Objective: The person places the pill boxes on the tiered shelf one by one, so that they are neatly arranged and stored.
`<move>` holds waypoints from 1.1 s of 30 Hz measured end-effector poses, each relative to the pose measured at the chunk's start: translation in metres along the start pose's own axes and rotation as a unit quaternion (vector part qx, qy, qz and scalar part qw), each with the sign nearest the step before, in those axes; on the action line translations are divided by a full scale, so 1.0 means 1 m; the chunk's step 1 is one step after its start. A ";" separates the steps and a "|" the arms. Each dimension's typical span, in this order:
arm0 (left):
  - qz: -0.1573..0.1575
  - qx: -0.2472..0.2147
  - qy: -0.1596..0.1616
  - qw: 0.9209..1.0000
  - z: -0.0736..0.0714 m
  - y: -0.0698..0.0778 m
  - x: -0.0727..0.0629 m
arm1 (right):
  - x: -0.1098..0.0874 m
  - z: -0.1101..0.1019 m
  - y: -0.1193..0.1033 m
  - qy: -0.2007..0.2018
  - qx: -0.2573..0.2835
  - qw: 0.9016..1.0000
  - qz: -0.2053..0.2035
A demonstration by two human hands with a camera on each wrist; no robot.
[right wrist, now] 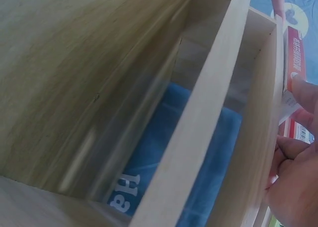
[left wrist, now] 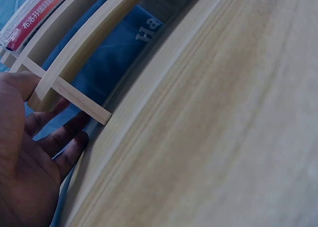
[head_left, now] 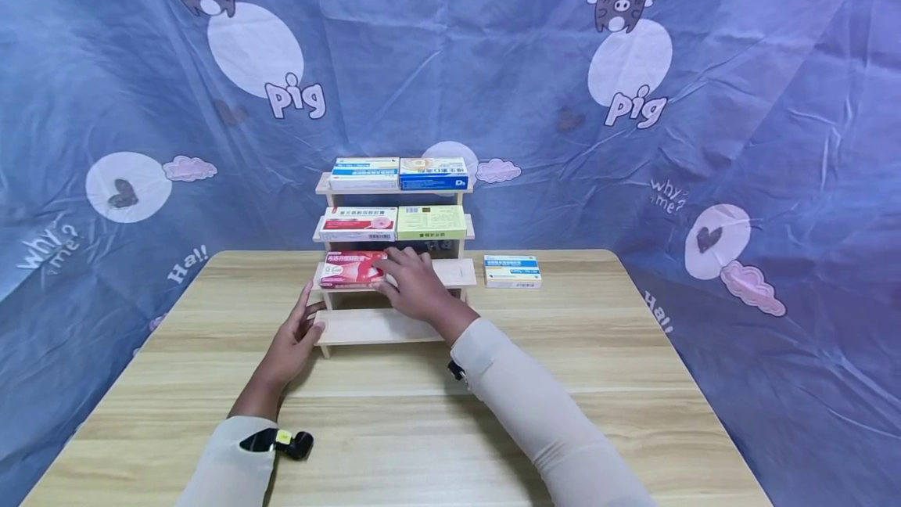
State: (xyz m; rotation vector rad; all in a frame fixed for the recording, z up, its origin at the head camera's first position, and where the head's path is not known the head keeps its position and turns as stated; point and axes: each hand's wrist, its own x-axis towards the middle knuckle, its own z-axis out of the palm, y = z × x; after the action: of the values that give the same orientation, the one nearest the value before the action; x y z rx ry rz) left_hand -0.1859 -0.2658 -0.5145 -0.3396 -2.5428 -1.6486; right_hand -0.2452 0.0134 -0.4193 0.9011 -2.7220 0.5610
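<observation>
A stepped wooden rack (head_left: 380,327) stands on the table. On its second tier from the bottom lies a red and white medicine box (head_left: 345,268), near the left end. My right hand (head_left: 418,284) holds that box by its right end; in the right wrist view the thumb (right wrist: 302,90) lies against the box's face. My left hand (head_left: 290,343) grips the rack's left side low down, its thumb at the end of the bottom tier. The left wrist view shows other fingers (left wrist: 54,140) reaching past the rack's leg.
On the top tier sit a white and blue box (head_left: 364,174) and a blue and white box (head_left: 433,174). Below them are a white and red box (head_left: 359,224) and a green box (head_left: 431,223). Another blue and white box (head_left: 512,271) lies right of the rack. A blue printed cloth (head_left: 450,61) hangs behind.
</observation>
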 end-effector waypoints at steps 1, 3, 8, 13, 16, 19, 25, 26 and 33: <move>-0.001 0.000 0.000 1.000 0.000 0.000 0.000 | 0.000 0.000 0.000 -0.002 -0.001 1.000 0.000; -0.001 -0.001 0.000 1.000 0.000 0.000 0.000 | 0.001 0.000 0.001 -0.005 -0.001 1.000 0.000; -0.001 -0.003 0.001 1.000 0.000 0.000 0.000 | 0.002 0.001 0.003 -0.009 -0.004 1.000 -0.003; 0.006 0.001 0.001 1.000 0.001 -0.001 0.000 | 0.004 0.002 0.004 -0.012 -0.006 1.000 -0.003; 0.009 0.002 0.003 1.000 0.002 -0.001 0.000 | 0.005 0.002 0.005 -0.014 -0.006 1.000 -0.003; 0.010 0.000 0.003 1.000 0.002 -0.001 0.000 | 0.006 0.000 0.005 -0.017 -0.001 1.000 -0.004; 0.010 0.002 0.007 1.000 0.001 -0.001 -0.001 | 0.008 -0.001 0.005 -0.026 0.013 1.000 0.006; 0.010 0.002 0.007 1.000 0.001 -0.001 -0.001 | 0.008 -0.001 0.006 -0.026 0.015 1.000 0.008; 0.009 -0.001 0.006 1.000 0.001 -0.002 0.000 | 0.011 0.000 0.008 -0.021 0.041 0.999 0.015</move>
State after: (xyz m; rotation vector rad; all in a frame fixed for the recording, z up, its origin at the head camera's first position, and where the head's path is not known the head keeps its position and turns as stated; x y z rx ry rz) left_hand -0.1869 -0.2655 -0.5171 -0.3521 -2.5225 -1.6409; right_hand -0.2582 0.0133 -0.4185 0.9029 -2.7713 0.6702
